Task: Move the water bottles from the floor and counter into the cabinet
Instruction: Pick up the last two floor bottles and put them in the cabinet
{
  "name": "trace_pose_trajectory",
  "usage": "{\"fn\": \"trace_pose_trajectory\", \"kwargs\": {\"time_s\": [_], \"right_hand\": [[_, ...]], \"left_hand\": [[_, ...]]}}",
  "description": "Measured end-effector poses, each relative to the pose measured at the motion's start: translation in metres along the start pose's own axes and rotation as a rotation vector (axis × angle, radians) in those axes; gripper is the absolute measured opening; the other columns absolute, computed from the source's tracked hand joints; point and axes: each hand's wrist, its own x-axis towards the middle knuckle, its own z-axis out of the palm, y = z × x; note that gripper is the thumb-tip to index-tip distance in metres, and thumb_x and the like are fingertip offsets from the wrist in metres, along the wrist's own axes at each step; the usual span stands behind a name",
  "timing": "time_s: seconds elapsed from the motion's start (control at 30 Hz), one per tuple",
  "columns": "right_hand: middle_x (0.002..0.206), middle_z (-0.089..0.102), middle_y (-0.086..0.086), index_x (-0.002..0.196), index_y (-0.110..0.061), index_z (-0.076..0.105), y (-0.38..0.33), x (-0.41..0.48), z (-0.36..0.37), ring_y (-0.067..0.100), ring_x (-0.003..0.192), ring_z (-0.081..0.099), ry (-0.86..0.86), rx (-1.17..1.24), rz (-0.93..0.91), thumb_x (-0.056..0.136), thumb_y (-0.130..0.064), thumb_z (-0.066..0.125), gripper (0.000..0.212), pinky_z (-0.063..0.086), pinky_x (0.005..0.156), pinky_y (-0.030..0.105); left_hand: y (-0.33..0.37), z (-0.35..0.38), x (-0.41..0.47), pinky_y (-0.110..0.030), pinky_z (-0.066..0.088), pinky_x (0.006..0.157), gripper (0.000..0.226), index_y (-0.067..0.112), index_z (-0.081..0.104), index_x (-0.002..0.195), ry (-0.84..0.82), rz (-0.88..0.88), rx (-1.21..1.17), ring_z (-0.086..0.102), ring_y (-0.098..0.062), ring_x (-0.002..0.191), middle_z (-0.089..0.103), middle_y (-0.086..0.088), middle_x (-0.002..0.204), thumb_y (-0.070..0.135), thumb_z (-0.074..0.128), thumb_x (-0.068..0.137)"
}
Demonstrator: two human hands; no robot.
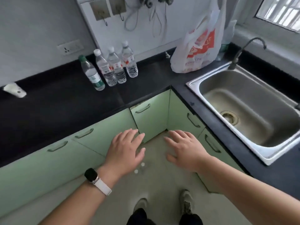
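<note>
Several clear water bottles stand upright on the black counter (65, 101) near the back wall: one with a green cap and green label (92, 74), and three white-capped ones with red labels (105, 69) (116, 67) (129, 60). On the floor below my hands I see white bottle caps (139, 168), the bottles under them mostly hidden by my left hand. My left hand (125, 148) and my right hand (183, 147) hover palm down, fingers spread, holding nothing, in front of the green corner cabinet door (151, 117), which is closed.
A steel sink (248, 111) with a tap fills the right counter. A white and red plastic bag (199, 46) stands in the back corner. A white object (14, 90) lies on the counter's left. Green cabinet doors with handles line both sides. My shoes (186, 202) are on the floor.
</note>
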Motion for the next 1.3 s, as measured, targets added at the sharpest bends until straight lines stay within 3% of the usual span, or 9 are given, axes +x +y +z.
{"fn": "trace_pose_trajectory", "kwargs": {"time_s": [0.33, 0.6, 0.7, 0.87, 1.1, 1.3], "right_hand": [[0.121, 0.063, 0.009, 0.117, -0.019, 0.064, -0.01, 0.044, 0.061, 0.032, 0.109, 0.06, -0.13, 0.066, -0.216, 0.081, -0.055, 0.047, 0.054, 0.05, 0.085, 0.04], [0.126, 0.061, 0.008, 0.123, -0.02, 0.061, -0.046, 0.078, 0.14, 0.031, 0.112, 0.059, -0.253, 0.072, -0.198, 0.083, -0.058, 0.045, 0.057, 0.05, 0.088, 0.041], [0.132, 0.058, 0.009, 0.128, -0.02, 0.058, -0.059, 0.091, 0.173, 0.032, 0.118, 0.055, -0.272, 0.045, -0.195, 0.086, -0.059, 0.041, 0.06, 0.046, 0.093, 0.043], [0.141, 0.049, 0.005, 0.135, -0.022, 0.05, -0.065, 0.109, 0.254, 0.029, 0.128, 0.045, -0.282, 0.094, -0.133, 0.087, -0.058, 0.041, 0.06, 0.042, 0.099, 0.045], [0.148, 0.04, 0.001, 0.143, -0.022, 0.041, -0.045, 0.129, 0.395, 0.025, 0.133, 0.037, -0.428, 0.174, -0.09, 0.092, -0.052, 0.048, 0.06, 0.037, 0.103, 0.042], [0.144, 0.043, 0.004, 0.143, -0.016, 0.041, -0.016, 0.158, 0.51, 0.026, 0.128, 0.042, -0.485, 0.282, -0.08, 0.088, -0.046, 0.06, 0.065, 0.037, 0.1, 0.036]], "left_hand": [[-0.012, 0.054, -0.053, -0.045, 0.048, 0.096, 0.052, 0.02, 0.067, 0.123, -0.111, -0.384, -0.077, 0.058, -0.031, 0.118, 0.064, -0.007, 0.129, 0.046, 0.045, 0.084], [-0.061, 0.139, -0.084, -0.04, 0.039, 0.099, 0.044, 0.015, 0.069, 0.121, 0.016, -0.395, -0.19, 0.055, -0.03, 0.119, 0.064, -0.008, 0.128, 0.039, 0.049, 0.089], [-0.082, 0.177, -0.089, -0.041, 0.043, 0.099, 0.045, 0.015, 0.069, 0.12, 0.005, -0.411, -0.222, 0.057, -0.031, 0.119, 0.064, -0.009, 0.128, 0.04, 0.048, 0.089], [-0.111, 0.263, -0.101, -0.044, 0.046, 0.095, 0.048, 0.014, 0.068, 0.121, -0.026, -0.483, -0.285, 0.057, -0.033, 0.118, 0.064, -0.011, 0.127, 0.041, 0.048, 0.088], [-0.12, 0.425, -0.108, -0.044, 0.052, 0.086, 0.045, 0.008, 0.067, 0.117, -0.108, -0.675, -0.424, 0.062, -0.035, 0.107, 0.067, -0.012, 0.119, 0.037, 0.054, 0.085], [-0.102, 0.541, -0.093, -0.037, 0.045, 0.094, 0.047, 0.013, 0.061, 0.129, -0.108, -0.929, -0.632, 0.053, -0.03, 0.121, 0.06, -0.005, 0.133, 0.039, 0.058, 0.09]]}}
